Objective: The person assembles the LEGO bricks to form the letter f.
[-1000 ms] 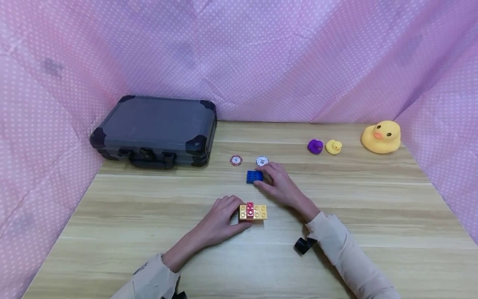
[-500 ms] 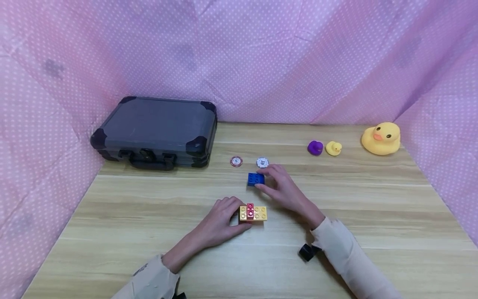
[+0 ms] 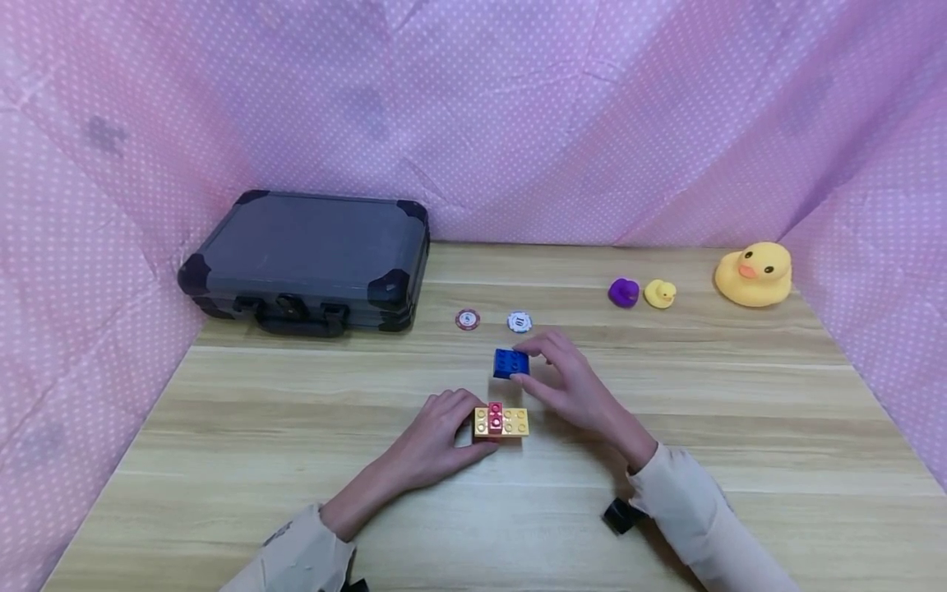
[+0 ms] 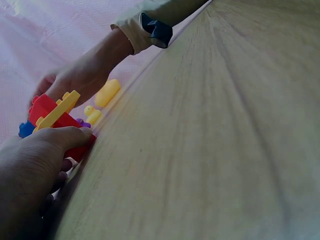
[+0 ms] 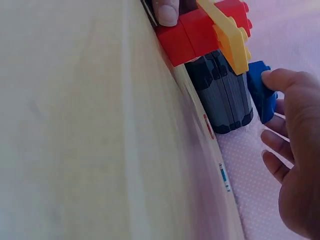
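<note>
Head view: a wooden worktop w/ pink dotted cloth hung on three sides. The left hand rests on the worktop near the centre, fingers curled round the left end of a small block stack, a yellow plate w/ a red piece on top. The right hand is just behind and to the right of it, thumb and fingertips pinching a blue block, which looks tilted and slightly off the worktop, just beyond the stack and apart from it. Past the blue block lie two round chips, one red-rimmed, one white. A dark grey case lies flat at the back left. At the back right sit a purple duck and a small yellow duck side by side, w/ a big yellow duck further right. Both arms wear beige sleeves; a black strap shows at the right wrist. Left wrist view: left hand fills the lower left, thumb pressed on the block stack, red base under a yellow plate; a corner of the blue block shows behind it, and the right hand is beyond. Right wrist view: right hand at the right, thumb tip on the blue block, other fingers loosely spread below; the block stack sits up top w/ a left fingertip against its red base, the dark case behind.
</note>
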A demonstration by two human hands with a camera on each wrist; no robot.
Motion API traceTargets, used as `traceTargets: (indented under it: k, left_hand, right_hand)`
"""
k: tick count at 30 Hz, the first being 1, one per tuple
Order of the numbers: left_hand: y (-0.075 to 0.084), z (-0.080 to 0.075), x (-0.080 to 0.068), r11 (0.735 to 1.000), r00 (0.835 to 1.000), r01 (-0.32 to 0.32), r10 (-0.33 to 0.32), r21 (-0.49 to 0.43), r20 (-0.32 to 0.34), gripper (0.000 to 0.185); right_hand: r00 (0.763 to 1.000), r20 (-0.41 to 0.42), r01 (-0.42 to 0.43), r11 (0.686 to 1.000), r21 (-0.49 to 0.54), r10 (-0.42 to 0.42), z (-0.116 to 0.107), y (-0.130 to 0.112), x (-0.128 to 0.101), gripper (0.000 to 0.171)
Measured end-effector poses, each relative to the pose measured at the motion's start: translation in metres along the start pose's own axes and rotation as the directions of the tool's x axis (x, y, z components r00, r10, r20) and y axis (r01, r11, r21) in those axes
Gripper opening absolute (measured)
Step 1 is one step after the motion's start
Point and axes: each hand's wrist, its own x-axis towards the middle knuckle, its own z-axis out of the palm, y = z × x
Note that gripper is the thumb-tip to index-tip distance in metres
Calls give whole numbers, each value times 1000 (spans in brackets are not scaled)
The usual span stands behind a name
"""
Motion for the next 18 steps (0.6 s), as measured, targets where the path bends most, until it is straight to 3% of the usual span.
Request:
traceTargets:
  k: [7, 18]
  left_hand:
    - [1, -1, 0, 1000, 1000, 21, -20, -9, 19, 39]
    - [1, -2, 1, 1000, 1000, 7, -7, -12, 19, 39]
  right_hand:
    - [996, -20, 86, 996, -2, -86, -1, -12, -5, 42]
    - [994, -29, 107, 994, 6, -107, -1, -25, -14, 45]
